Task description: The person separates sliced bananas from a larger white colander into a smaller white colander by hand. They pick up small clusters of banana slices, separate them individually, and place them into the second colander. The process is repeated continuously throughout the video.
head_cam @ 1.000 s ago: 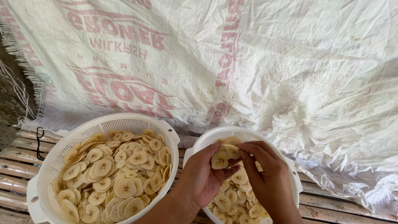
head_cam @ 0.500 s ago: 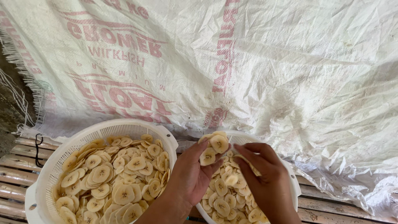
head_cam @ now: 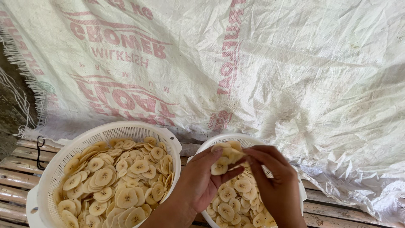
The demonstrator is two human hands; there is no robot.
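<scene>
Banana slices [head_cam: 225, 159] pinched in left hand [head_cam: 202, 181] grip, right hand [head_cam: 274, 181] fingertips touching.

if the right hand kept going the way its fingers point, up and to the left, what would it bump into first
Probably the small stack of banana slices pinched in the left hand; the right hand fingertips already seem to touch it. Beyond lies the white bowl's rim, though depth is unclear.
</scene>
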